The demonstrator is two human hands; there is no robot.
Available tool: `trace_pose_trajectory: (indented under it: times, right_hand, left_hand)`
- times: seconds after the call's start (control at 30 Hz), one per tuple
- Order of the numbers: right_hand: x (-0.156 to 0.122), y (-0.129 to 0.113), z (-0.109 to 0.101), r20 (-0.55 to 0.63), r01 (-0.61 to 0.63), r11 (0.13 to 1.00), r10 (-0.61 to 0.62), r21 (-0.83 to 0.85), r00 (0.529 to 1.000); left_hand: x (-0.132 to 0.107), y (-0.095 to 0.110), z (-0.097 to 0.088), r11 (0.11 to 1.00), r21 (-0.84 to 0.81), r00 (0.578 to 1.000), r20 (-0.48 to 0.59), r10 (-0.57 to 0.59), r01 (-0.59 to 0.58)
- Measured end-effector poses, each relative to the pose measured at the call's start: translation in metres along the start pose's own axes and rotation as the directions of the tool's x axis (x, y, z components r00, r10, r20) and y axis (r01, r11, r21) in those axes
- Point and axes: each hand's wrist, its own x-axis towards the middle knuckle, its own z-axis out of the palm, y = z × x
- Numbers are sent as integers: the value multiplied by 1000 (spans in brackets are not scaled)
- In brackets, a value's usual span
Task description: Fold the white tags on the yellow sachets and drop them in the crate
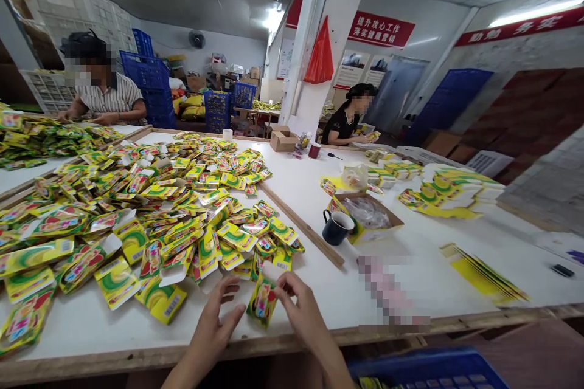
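My right hand [298, 311] pinches a yellow and green packet [263, 300] at its top edge, near the front edge of the white table [347, 292]. My left hand [218, 322] lies just left of the packet, fingers spread and holding nothing. A big heap of the same yellow packets [150, 213] covers the table to the left and beyond my hands.
A dark mug [336, 228] and an open cardboard box [369, 216] stand to the right past a wooden strip [303, 225]. Flat yellow cards [483, 273] lie at right. Two other people sit at the far side. A blue crate [429, 371] is below the table edge.
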Motion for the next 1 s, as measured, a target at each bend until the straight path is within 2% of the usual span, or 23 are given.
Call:
trace_pose_trajectory:
  times: [0.07,0.13,0.2,0.3,0.47,0.57,0.63,0.8,1.0]
  right_hand:
    - [-10,-1,12,27,14,999,-15,39,1000]
    - [-16,3,25,-39,-1,990,7,140,999]
    - [-18,10,35,-122,-9,969,40,245,992]
    - [-19,19,43,-171,-4,950,60,312,983]
    - [-14,19,40,-88,17,972,3,234,996]
    - [-9,14,41,-76,47,976,-31,213,997]
    - [-6,13,45,-94,53,975,-34,217,995]
    - [-6,17,56,-193,18,940,51,340,980]
    - [-10,5,53,-109,126,966,-103,225,989]
  left_hand:
    - [1,6,6,997,-72,995,93,-20,27]
    - [1,9,10,989,-129,985,165,-45,67]
    - [1,10,10,985,-148,981,184,-61,89]
    - [1,8,9,986,-130,982,173,-77,100]
    - [4,5,8,991,-82,980,180,-89,105]
    - [7,5,7,992,-68,981,173,-90,103]
    - [8,5,6,997,-48,988,143,-54,61]
    - [10,5,7,999,-24,997,64,45,-43]
    - [11,17,5,989,82,989,93,117,-124]
